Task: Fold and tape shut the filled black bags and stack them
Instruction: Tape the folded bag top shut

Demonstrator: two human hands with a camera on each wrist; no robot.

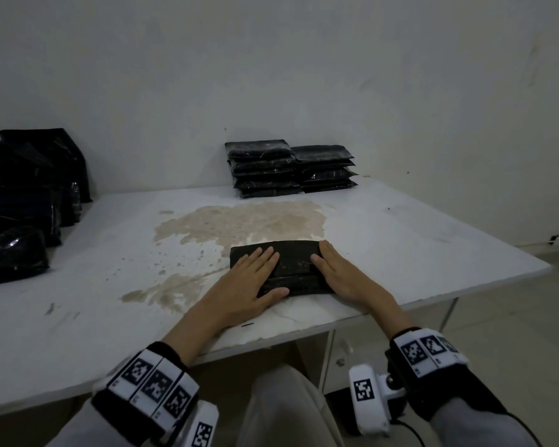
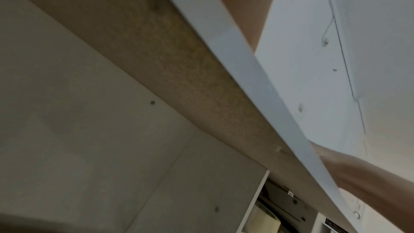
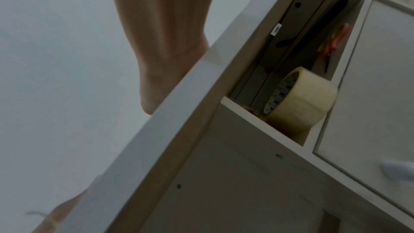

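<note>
A folded black bag (image 1: 292, 267) lies flat near the front edge of the white table (image 1: 417, 246). My left hand (image 1: 255, 274) lies on its left half with straight fingers, the thumb along the bag's near edge. My right hand (image 1: 336, 269) presses flat on its right end. Two stacks of taped black bags (image 1: 288, 167) stand against the back wall. Loose filled black bags (image 1: 23, 204) are heaped at the table's left end. Both wrist views look along the table's edge from below, so fingers and bag are hidden there. A roll of clear tape (image 3: 300, 102) sits in an open compartment under the table.
A large tan stain (image 1: 239, 224) spreads over the tabletop behind the bag. Scissors with orange handles (image 3: 333, 42) stand in the same compartment as the tape. The table's underside (image 2: 156, 63) shows in the left wrist view. My knee (image 1: 281, 408) is under the front edge.
</note>
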